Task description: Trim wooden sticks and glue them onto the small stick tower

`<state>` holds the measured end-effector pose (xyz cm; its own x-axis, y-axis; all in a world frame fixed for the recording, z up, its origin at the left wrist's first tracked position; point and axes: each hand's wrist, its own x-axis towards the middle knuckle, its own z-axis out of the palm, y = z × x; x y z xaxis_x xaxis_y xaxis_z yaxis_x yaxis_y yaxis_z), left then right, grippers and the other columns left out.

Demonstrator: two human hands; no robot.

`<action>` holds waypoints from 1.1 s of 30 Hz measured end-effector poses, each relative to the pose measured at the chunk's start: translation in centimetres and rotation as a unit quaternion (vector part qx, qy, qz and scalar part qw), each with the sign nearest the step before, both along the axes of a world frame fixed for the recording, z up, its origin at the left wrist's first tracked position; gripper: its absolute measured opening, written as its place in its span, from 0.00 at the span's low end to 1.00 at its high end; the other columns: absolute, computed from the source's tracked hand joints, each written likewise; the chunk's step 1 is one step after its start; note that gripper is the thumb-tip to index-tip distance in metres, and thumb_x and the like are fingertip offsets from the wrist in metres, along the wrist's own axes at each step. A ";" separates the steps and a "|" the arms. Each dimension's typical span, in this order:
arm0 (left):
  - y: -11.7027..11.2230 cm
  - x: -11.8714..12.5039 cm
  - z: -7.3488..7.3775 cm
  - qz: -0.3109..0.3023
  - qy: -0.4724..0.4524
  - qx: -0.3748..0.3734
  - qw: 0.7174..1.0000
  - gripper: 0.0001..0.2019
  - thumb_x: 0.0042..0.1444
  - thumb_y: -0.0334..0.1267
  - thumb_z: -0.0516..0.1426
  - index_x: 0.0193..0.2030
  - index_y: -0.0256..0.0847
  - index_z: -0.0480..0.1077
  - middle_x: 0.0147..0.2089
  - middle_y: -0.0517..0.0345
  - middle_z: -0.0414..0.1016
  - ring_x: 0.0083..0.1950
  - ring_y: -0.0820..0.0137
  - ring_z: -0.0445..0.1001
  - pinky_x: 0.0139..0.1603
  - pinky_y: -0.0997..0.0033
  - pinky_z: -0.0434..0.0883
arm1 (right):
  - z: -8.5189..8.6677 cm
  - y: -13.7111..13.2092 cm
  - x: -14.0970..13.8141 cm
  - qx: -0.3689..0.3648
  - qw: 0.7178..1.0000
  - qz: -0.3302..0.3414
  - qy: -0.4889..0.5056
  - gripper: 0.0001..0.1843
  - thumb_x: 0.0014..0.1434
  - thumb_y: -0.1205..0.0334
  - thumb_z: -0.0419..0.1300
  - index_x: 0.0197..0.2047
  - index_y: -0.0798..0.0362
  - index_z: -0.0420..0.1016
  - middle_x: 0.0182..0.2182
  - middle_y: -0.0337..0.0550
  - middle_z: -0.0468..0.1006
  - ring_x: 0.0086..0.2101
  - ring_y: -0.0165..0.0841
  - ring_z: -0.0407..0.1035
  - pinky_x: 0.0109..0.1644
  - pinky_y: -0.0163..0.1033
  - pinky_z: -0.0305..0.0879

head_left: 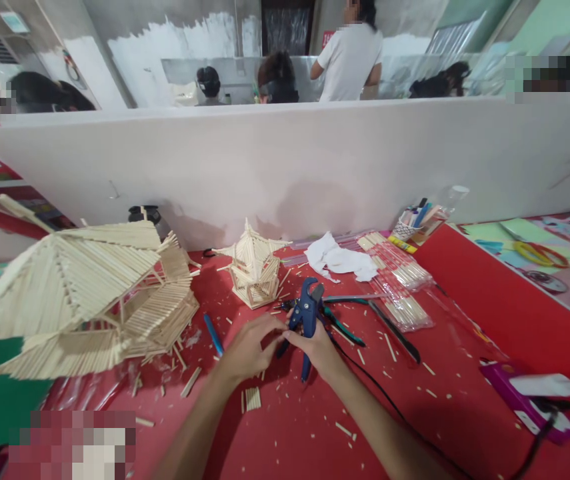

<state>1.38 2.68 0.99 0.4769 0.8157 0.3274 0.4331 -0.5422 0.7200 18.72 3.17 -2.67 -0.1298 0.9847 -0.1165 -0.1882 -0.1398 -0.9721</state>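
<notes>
My right hand [321, 348] is wrapped round the handles of a blue cutter [307, 308] that stands upright over the red table [489, 313]. My left hand [249, 347] is closed in a pinch right beside the cutter's jaw; what its fingertips hold is too small to make out. Short cut sticks [252, 398] lie glued side by side just below my hands. A small stick pavilion [253, 265] stands behind them. A large stick house [85, 297] fills the left.
Packs of wooden sticks [399, 280], a white cloth [337, 259], green-handled pliers [347, 330], a blue pen [213, 335] and a black cable [395, 407] lie around. A white partition [285, 160] runs behind the table, with several people beyond it. A purple tool [525, 400] lies right.
</notes>
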 end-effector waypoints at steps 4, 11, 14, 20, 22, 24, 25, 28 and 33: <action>0.1 0.4 -0.1 0.031 -0.032 -0.013 0.999 0.05 0.62 0.36 0.55 0.39 0.40 0.73 0.38 0.54 0.78 0.40 0.69 0.74 0.44 0.70 0.70 | 0.5 0.2 0.1 -0.011 1.000 -0.001 0.006 0.22 0.43 0.56 0.71 0.41 0.53 0.72 0.32 0.39 0.78 0.35 0.35 0.73 0.46 0.42 0.69; 0.8 -0.1 -0.1 0.136 -0.161 -0.091 0.973 0.07 0.59 0.39 0.59 0.35 0.39 0.76 0.35 0.55 0.80 0.38 0.69 0.77 0.43 0.71 0.72 | 2.1 -0.2 0.4 -0.024 0.995 0.092 0.016 0.25 0.52 0.43 0.65 0.42 0.54 0.69 0.28 0.39 0.75 0.30 0.34 0.72 0.40 0.41 0.68; 1.0 -0.5 -0.2 0.176 -0.206 -0.108 0.956 0.08 0.57 0.40 0.60 0.35 0.38 0.77 0.34 0.54 0.80 0.37 0.68 0.77 0.41 0.71 0.73 | 2.5 -0.9 0.6 -0.019 0.987 0.158 -0.029 0.25 0.61 0.38 0.53 0.42 0.53 0.68 0.27 0.39 0.73 0.26 0.32 0.69 0.34 0.38 0.66; 1.1 -0.7 0.0 0.219 -0.228 -0.041 0.948 0.06 0.55 0.37 0.61 0.33 0.39 0.78 0.34 0.54 0.80 0.37 0.69 0.77 0.42 0.71 0.73 | 3.8 -1.9 1.1 0.015 0.965 0.205 -0.163 0.28 0.66 0.37 0.42 0.40 0.53 0.67 0.28 0.39 0.73 0.27 0.31 0.68 0.34 0.37 0.64; 1.1 -0.7 0.0 0.226 -0.227 -0.012 0.947 0.05 0.55 0.36 0.61 0.32 0.39 0.78 0.34 0.54 0.79 0.38 0.69 0.77 0.42 0.71 0.73 | 4.1 -1.9 1.1 0.016 0.961 0.207 -0.183 0.28 0.67 0.37 0.41 0.39 0.53 0.67 0.27 0.39 0.72 0.26 0.30 0.67 0.33 0.36 0.63; 1.1 -0.6 -0.1 0.230 -0.224 0.012 0.947 0.04 0.55 0.35 0.62 0.32 0.40 0.78 0.34 0.55 0.79 0.37 0.69 0.77 0.42 0.71 0.74 | 4.3 -2.0 1.2 0.021 0.958 0.207 -0.199 0.27 0.67 0.39 0.41 0.39 0.52 0.66 0.27 0.38 0.72 0.26 0.30 0.67 0.31 0.35 0.62; 1.1 -0.6 -0.2 0.230 -0.223 0.024 0.947 0.04 0.55 0.35 0.62 0.33 0.40 0.78 0.34 0.55 0.79 0.37 0.70 0.77 0.41 0.71 0.74 | 4.5 -2.0 1.2 0.027 0.956 0.206 -0.206 0.26 0.68 0.39 0.41 0.39 0.52 0.67 0.27 0.38 0.72 0.26 0.30 0.67 0.31 0.35 0.62; 1.0 -0.5 -0.4 0.226 -0.208 0.069 0.949 0.04 0.56 0.34 0.62 0.34 0.40 0.79 0.34 0.55 0.79 0.37 0.70 0.77 0.40 0.72 0.74 | 4.9 -2.0 1.2 0.042 0.951 0.209 -0.223 0.24 0.69 0.42 0.41 0.40 0.52 0.67 0.26 0.37 0.71 0.25 0.29 0.67 0.31 0.34 0.62; 0.9 -1.1 -0.7 0.178 -0.136 0.174 0.959 0.08 0.60 0.30 0.58 0.41 0.41 0.79 0.39 0.53 0.78 0.39 0.72 0.77 0.41 0.74 0.75 | 5.3 -2.1 1.2 0.042 0.946 0.213 -0.240 0.23 0.69 0.43 0.41 0.37 0.52 0.65 0.23 0.35 0.70 0.21 0.28 0.66 0.28 0.33 0.61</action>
